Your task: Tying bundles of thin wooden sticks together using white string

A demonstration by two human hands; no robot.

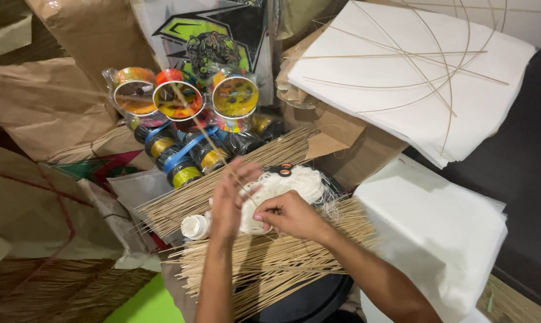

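Above stick bundle [270, 263], both hands pinch thin stick [206, 136].

From my feed the scene is lit evenly and warmly from above, bright enough that the white paper sheets [426, 78] nearly wash out. I see soft, short shadows under the hands and a dark, underexposed patch along the right edge. Focus holds in the middle, while the corners bend and soften slightly from wide-lens distortion.
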